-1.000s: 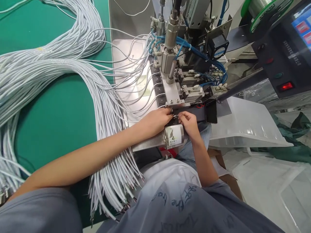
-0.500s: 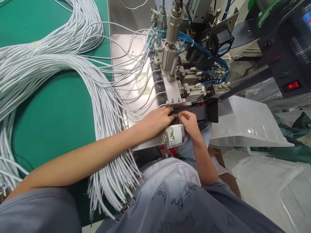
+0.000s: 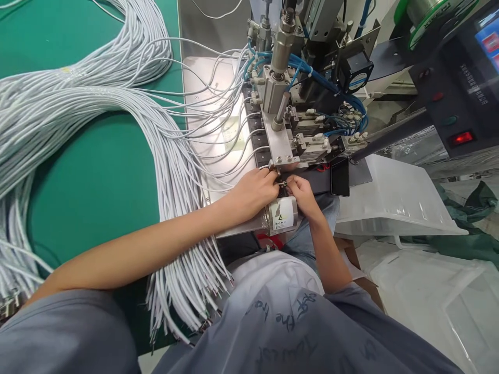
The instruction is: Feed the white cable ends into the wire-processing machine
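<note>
My left hand [image 3: 255,192] lies over the front end of the machine's black fixture track [image 3: 262,140], fingers bent and closed; a white cable seems to run beneath it. Facing it from the right, my right hand [image 3: 302,193] pinches near a tiny metal connector [image 3: 283,183] between the two hands. The fingers partly cover this small part. Just below the fingertips sits a metal cylinder with a white label [image 3: 282,214]. Above my hands stands the machine's pneumatic press [image 3: 275,98], with several white cables [image 3: 230,136] leading into its track.
Thick bundles of white cable [image 3: 117,98] lie on the green mat [image 3: 97,171] at left. A black phone [image 3: 340,177] rests right of my hands. Beyond it are a white plastic tray [image 3: 397,197], a control box with a lit red switch [image 3: 462,138] and a wire spool [image 3: 423,15].
My left fingers have shifted slightly at the fixture, and a small metal piece shows more clearly by them. My right hand stays almost in place. The whole view has moved slightly.
</note>
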The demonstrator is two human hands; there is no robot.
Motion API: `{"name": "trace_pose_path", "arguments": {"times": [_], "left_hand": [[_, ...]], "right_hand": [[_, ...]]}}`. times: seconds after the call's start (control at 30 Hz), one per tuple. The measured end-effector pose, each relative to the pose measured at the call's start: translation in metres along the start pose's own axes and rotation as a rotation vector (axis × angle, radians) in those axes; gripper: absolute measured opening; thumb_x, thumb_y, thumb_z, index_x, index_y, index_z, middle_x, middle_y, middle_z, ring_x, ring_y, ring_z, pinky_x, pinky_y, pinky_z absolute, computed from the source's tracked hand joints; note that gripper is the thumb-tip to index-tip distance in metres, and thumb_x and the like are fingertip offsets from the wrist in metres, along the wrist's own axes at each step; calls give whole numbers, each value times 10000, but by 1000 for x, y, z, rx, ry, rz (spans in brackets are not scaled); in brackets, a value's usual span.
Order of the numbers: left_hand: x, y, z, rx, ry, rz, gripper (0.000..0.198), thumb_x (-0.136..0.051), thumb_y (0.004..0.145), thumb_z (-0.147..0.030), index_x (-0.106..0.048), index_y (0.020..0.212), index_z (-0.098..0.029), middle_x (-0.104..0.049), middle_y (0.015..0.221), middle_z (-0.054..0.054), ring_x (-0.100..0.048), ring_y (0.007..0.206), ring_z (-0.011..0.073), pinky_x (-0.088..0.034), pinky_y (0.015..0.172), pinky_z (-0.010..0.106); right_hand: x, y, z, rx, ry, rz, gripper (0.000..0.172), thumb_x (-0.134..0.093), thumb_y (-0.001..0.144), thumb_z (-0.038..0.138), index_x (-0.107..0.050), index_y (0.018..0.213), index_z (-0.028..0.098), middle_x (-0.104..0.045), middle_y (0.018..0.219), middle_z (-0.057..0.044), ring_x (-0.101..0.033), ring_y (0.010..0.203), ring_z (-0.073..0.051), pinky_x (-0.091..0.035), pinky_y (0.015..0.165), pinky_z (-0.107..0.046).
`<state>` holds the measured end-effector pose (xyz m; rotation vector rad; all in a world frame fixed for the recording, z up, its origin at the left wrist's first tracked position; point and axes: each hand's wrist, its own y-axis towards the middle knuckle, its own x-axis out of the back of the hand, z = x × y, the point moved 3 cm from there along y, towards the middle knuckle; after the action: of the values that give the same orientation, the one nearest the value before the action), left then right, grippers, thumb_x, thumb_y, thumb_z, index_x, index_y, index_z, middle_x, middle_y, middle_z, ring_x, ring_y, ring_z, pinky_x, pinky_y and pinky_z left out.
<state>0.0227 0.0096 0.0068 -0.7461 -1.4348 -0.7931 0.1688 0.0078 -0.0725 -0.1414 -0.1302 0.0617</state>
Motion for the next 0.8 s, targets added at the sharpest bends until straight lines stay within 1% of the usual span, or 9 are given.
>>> {"name": "trace_pose_path", "arguments": {"times": [0.07, 0.17, 0.33, 0.4, 0.47, 0.57, 0.6, 0.7, 0.8], "left_hand": [[5, -2, 0, 56, 13, 41, 212, -469, 818, -51, -649, 721, -106, -588, 738, 115, -557, 804, 229, -388, 613, 316], [10, -6, -2, 130, 20, 96, 207, -487, 797, -34, -644, 692, -119, -593, 716, 110, -554, 796, 231, -350, 558, 303], [10, -9, -3, 268, 9, 100, 233, -431, 823, -14, -646, 799, -99, -597, 833, 143, -544, 861, 241, -313, 540, 293], [8, -8, -1, 338, 1, 95, 243, -403, 841, -15, -637, 864, -76, -591, 882, 169, -535, 903, 258, -316, 558, 298], [5, -8, 1, 372, -17, 92, 245, -390, 846, -18, -627, 893, -58, -583, 896, 184, -526, 922, 273, -312, 565, 304], [3, -8, 0, 348, -37, 72, 254, -378, 835, -14, -617, 909, -61, -576, 889, 179, -530, 906, 269, -293, 555, 305], [5, -8, -2, 330, -47, 55, 255, -380, 831, -17, -616, 914, -67, -576, 886, 171, -536, 892, 261, -287, 550, 302], [11, -8, -11, 221, -133, -9, 225, -414, 834, -71, -622, 916, -100, -583, 875, 133, -552, 815, 223, -266, 524, 295], [16, -8, -25, -1, -356, -36, 217, -424, 877, -182, -636, 846, -147, -593, 844, 79, -541, 684, 161, -268, 500, 283]], "right_hand": [[0, 2, -2, 45, -38, -5, 272, -480, 804, 407, -417, 627, 209, -319, 530, 65, -312, 502, -87, -290, 492, -231], [7, 3, 0, 98, -162, -82, 251, -462, 810, 366, -434, 621, 204, -367, 553, 52, -353, 539, -98, -316, 528, -237], [16, -37, 25, 225, -359, -509, 229, -430, 830, 303, -497, 639, 196, -480, 601, 21, -442, 594, -123, -358, 576, -249], [4, -66, 35, 269, -384, -576, 241, -431, 849, 313, -543, 666, 201, -528, 619, 3, -489, 615, -139, -388, 602, -261], [-24, -91, 35, 264, -349, -367, 217, -475, 836, 318, -602, 698, 207, -586, 640, -11, -533, 615, -151, -419, 619, -277], [-82, -113, 16, 52, -179, 171, 188, -512, 820, 323, -653, 783, 204, -628, 632, -10, -551, 568, -147, -433, 558, -269], [-99, -116, 8, -12, -110, 293, 182, -520, 813, 321, -652, 812, 196, -638, 648, -8, -556, 568, -141, -443, 565, -265], [-126, -117, -2, -49, -64, 411, 146, -519, 798, 282, -622, 775, 180, -635, 680, -3, -560, 614, -127, -441, 596, -249], [-117, -116, 8, 19, -245, 325, 125, -481, 793, 213, -591, 745, 179, -601, 651, 6, -531, 604, -124, -415, 594, -248]]}}
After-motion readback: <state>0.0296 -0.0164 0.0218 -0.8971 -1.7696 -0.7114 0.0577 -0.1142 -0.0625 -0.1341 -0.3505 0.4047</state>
